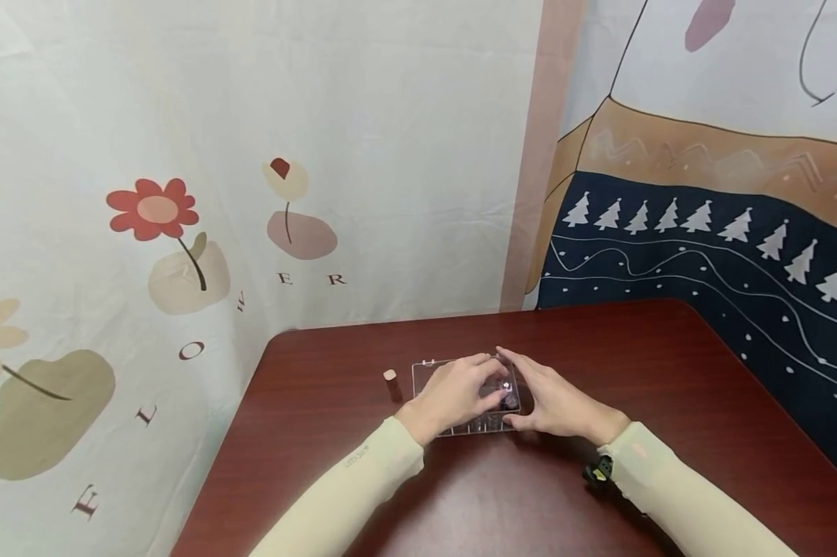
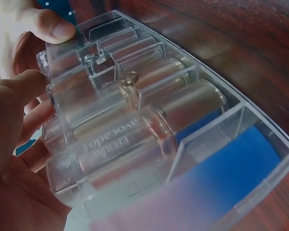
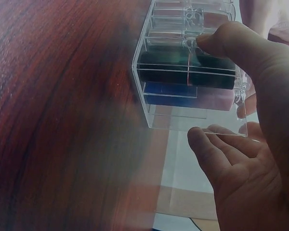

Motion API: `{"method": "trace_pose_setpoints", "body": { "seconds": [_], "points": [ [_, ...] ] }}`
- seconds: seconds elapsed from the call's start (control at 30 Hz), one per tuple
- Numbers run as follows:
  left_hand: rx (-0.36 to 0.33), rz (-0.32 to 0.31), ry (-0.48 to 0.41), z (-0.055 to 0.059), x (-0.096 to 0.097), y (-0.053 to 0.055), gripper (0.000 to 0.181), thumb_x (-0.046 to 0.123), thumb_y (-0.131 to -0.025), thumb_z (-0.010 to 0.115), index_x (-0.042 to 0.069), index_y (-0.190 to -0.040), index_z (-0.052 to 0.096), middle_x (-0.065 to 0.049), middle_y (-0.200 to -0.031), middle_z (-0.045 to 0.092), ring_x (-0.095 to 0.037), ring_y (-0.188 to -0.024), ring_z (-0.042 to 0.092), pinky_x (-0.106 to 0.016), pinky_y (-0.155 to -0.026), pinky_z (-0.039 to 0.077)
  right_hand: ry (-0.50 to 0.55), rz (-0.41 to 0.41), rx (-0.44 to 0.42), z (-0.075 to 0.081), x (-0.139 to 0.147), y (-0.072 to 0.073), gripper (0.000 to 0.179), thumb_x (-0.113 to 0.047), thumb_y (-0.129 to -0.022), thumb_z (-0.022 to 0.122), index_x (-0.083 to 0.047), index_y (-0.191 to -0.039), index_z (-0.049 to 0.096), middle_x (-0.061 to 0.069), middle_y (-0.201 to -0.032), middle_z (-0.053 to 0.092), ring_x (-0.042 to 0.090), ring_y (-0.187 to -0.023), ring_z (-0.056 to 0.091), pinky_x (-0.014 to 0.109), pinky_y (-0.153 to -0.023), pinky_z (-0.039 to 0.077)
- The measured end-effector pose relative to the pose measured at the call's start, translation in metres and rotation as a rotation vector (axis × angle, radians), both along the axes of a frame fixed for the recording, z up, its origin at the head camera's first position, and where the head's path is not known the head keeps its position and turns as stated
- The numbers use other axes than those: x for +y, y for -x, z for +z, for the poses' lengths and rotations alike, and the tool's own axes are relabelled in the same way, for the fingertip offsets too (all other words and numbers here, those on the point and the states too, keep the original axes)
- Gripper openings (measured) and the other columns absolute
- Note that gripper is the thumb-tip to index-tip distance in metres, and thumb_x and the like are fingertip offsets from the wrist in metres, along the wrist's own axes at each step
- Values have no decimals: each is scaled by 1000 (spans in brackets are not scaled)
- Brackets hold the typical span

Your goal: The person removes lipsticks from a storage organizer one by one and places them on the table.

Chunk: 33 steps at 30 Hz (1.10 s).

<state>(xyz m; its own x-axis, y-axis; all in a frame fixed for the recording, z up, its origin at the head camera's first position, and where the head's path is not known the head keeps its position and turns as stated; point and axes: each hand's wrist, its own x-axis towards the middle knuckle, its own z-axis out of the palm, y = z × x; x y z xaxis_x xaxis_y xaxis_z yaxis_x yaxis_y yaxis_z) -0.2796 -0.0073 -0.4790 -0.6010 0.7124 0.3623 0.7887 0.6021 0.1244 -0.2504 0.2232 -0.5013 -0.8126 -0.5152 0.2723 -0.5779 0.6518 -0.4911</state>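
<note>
A clear plastic organizer (image 1: 415, 379) stands on the table, divided into compartments with several lip gloss tubes (image 2: 120, 149) in them. Blue shading marks one tube in a front compartment, and another tube (image 3: 164, 72) looks dark green. My left hand (image 1: 456, 391) reaches over the organizer, its thumb and fingers curled round the clear end of a tube (image 2: 50, 91). At the organizer's right end, my right hand (image 1: 554, 398) grips it, thumb (image 3: 214, 43) on one side and fingers (image 3: 202, 144) on the other.
A small lipstick-like tube (image 1: 392, 384) with a pale top stands on the dark red table (image 1: 321, 449), left of the organizer. Behind the table hangs a printed curtain (image 1: 404, 155); a dark cloth with white trees (image 1: 669, 240) hangs at the right.
</note>
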Motion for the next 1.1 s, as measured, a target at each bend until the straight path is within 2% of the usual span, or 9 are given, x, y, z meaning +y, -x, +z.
{"method": "trace_pose_setpoints", "body": {
  "seconds": [0.17, 0.4, 0.77, 1.1],
  "points": [
    [-26, -1, 12, -1, 2, 1, 28, 42, -100, 75, 26, -123, 73, 9, -119, 74, -4, -94, 72, -25, -83, 62, 2, 1, 1, -1, -1, -1, 114, -29, -79, 95, -12, -169, 26, 8, -163, 49, 17, -136, 61, 46, -114, 53],
    [-26, 9, 15, -1, 6, 1, 25, 40, -99, 77, 26, -119, 75, 9, -112, 75, -4, -88, 70, -25, -80, 61, 3, 2, 12, -4, 0, 0, 115, -29, -79, 95, -14, -169, 25, 7, -164, 48, 16, -135, 62, 46, -113, 53],
    [-30, -2, 0, 2, 10, 0, 19, 34, -97, 79, 24, -113, 76, 9, -107, 75, -3, -85, 69, -23, -77, 60, 10, 2, 28, -2, 0, 0, 113, -28, -78, 95, -7, -167, 29, 8, -164, 49, 17, -137, 61, 46, -114, 52],
    [-34, -7, -25, 1, 10, -1, 18, 34, -98, 79, 23, -112, 76, 9, -104, 74, -3, -85, 69, -21, -78, 59, 12, 0, 31, -3, 0, 0, 114, -29, -78, 96, -8, -168, 29, 7, -161, 51, 15, -134, 62, 46, -113, 53]
  ]
}}
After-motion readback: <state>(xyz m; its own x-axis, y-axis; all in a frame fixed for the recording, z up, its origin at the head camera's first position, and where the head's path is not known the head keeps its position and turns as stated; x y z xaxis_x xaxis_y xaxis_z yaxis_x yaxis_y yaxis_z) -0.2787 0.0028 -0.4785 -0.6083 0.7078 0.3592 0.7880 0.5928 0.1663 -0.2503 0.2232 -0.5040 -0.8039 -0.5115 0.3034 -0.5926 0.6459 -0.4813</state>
